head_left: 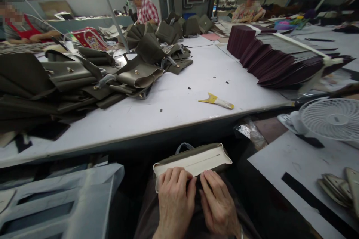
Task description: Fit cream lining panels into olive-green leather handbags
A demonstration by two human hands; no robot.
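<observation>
A dark olive bag (193,162) with a cream inner face lies across my lap, below the table edge. Both hands work at its near edge. My left hand (175,194) is closed on that edge, its fingers bent over the cream face and the thumb pointing to the right hand. Close beside it, my right hand (217,201) pinches the same edge with fingers and thumb together. What lies between the fingertips is hidden. A clear plastic-wrapped loop (183,146) sticks up behind the bag.
A white table (179,101) stretches ahead, bearing a yellow tool (216,101) and small black bits. Piled olive bags (140,74) cover its left; strapped maroon panels (266,52) lie right. A white fan (333,119) stands right, a plastic crate (92,194) left. Several people sit beyond.
</observation>
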